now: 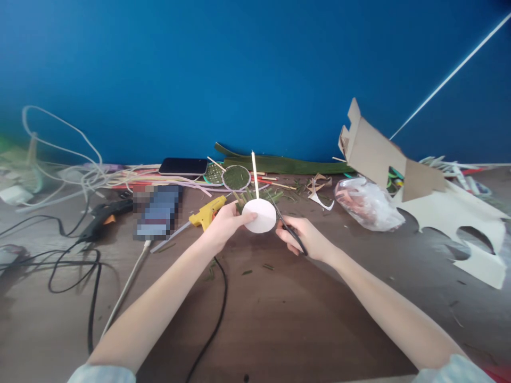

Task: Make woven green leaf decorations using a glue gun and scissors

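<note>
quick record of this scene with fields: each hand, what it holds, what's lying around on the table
left hand: fingers grip the white paper disc at its left edge
stick: thin, pale, rises upright from behind the disc
right hand: holds dark scissors, blades at the disc's right edge
near the hands: yellow glue gun, woven round piece
left side: black glue gun, phone, cables
right side: cardboard, plastic bag
surface: brown table

phone screen (157,213) pixelated, scissors (284,222) mostly hidden in right hand (309,239), cables (94,303) cut off left
</note>
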The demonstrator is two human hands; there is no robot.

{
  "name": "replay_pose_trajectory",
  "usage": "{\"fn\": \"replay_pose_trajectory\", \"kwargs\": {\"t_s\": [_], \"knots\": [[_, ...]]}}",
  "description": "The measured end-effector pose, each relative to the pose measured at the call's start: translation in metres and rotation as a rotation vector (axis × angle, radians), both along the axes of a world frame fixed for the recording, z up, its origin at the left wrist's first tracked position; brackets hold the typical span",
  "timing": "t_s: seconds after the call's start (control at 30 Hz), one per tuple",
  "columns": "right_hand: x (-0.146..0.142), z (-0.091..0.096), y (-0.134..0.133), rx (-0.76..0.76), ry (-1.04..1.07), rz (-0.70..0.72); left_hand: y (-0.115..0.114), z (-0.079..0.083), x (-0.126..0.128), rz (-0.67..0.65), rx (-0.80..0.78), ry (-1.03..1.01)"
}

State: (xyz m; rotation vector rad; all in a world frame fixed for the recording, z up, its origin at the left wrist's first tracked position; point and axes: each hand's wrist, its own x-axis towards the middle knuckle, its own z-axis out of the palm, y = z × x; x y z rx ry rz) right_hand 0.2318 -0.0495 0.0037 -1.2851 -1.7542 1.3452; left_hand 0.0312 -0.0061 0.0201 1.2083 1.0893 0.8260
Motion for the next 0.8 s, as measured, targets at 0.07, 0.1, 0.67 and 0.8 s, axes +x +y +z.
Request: {"fn": "replay_pose_trajectory", "kwargs": {"t_s": [0.07,0.1,0.67,0.8], "knots": [[0.0003,-0.001,0.0002,0.006,-0.005,-0.001,-0.0001,0.0002,0.0001,-0.002,0.006,0.002],[0.0004,-0.0014,0.0002,0.01,-0.007,-0.001,-0.0002,0.0002,0.0001,-0.002,0.005,0.005],[0.0003,0.0015,0.0,0.008,-0.016,0.003,0.0008,-0.0013,-0.001,0.017,0.017,-0.006],[0.0003,0.0021,0.0008,0.053,-0.062,0.009,0.0003,0.0002,-0.0006,0.028,0.008,-0.005]]}}
